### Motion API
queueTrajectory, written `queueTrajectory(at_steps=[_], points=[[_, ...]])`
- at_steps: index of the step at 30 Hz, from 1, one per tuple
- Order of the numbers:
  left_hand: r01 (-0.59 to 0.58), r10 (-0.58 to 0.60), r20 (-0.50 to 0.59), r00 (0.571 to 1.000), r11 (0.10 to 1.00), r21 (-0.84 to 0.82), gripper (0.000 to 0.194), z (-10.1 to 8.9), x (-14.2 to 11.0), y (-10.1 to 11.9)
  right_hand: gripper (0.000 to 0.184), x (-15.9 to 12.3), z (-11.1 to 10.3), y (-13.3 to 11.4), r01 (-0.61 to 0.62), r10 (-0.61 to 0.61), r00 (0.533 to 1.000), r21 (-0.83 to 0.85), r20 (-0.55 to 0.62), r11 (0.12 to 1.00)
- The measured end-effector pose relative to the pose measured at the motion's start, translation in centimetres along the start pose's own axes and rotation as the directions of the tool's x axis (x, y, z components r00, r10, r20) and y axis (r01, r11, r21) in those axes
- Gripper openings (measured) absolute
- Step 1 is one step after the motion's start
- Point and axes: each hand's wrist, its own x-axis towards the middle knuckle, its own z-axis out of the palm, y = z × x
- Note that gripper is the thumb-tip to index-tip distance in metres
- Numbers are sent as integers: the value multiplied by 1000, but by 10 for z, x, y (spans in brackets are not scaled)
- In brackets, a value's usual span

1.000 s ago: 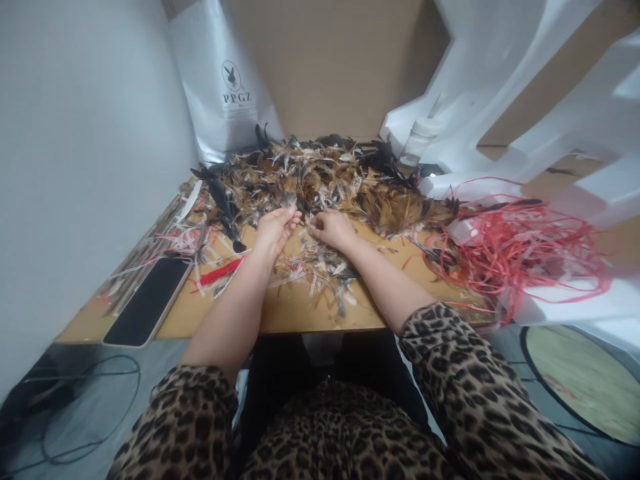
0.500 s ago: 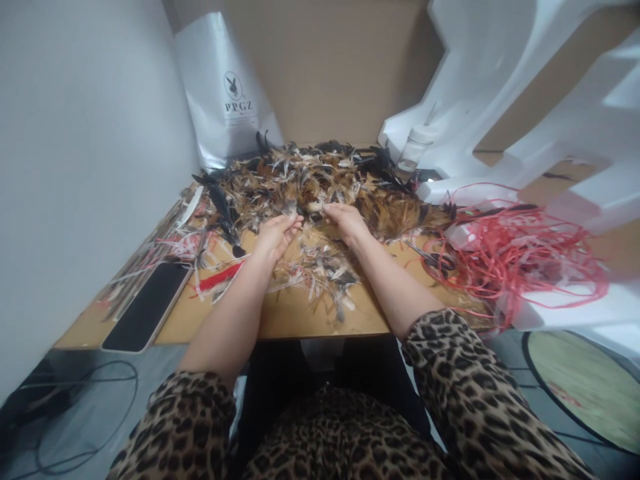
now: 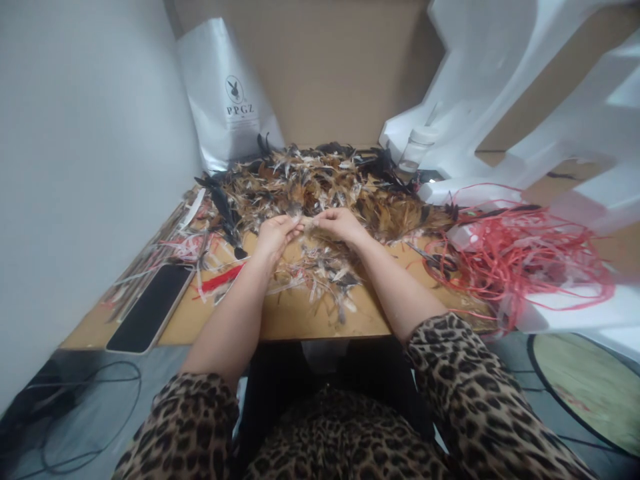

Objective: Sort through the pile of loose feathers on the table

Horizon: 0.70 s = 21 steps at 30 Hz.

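Observation:
In front of the feather pile [image 3: 325, 180], my left hand [image 3: 277, 235] is closed in a pinch on feathers [image 3: 297, 200] whose brownish tips rise above the fingers. My right hand [image 3: 343, 225] comes in from the other side, its fingertips pinched on a small pale feather; its exact shape is blurred. The two hands' fingertips nearly meet. Below them, loose feather scraps [image 3: 335, 275] lie on the wooden table [image 3: 300, 327]. Brown and black feathers fill the table behind both hands.
A phone [image 3: 150, 310] lies at the left beside thin sticks [image 3: 150, 257]. Red strands [image 3: 227, 277] are near my left wrist. Scissors [image 3: 443, 263] and tangled red plastic strips [image 3: 535, 260] sit right. A silver bag [image 3: 240, 130] and a jar [image 3: 416, 150] stand behind.
My right hand has moved left and slightly down, bringing its fingertips close to my left hand. My left hand stays almost in place, still pinching.

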Motion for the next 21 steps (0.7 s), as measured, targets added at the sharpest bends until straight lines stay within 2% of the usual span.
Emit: queueTrajectory(at_steps=[5, 10, 14, 17, 21], points=[[-45, 45, 6, 999, 978, 206, 15, 1, 0, -2, 26, -1, -7, -1, 60, -37, 990, -177, 133, 982], [-54, 50, 22, 999, 967, 249, 13, 1, 0, -5, 24, -3, -4, 1, 61, -14, 975, -208, 222, 976], [-39, 26, 68, 997, 980, 195, 14, 2, -1, -6, 22, -4, 1, 1, -13, 34, 975, -97, 222, 995], [-24, 16, 78, 997, 994, 102, 13, 3, -2, -5, 23, -4, 4, 2, -61, 49, 977, 55, 208, 997], [37, -37, 40, 999, 999, -11, 10, 2, -2, -3, 26, 0, 6, 3, -110, 90, 992, 251, 90, 962]])
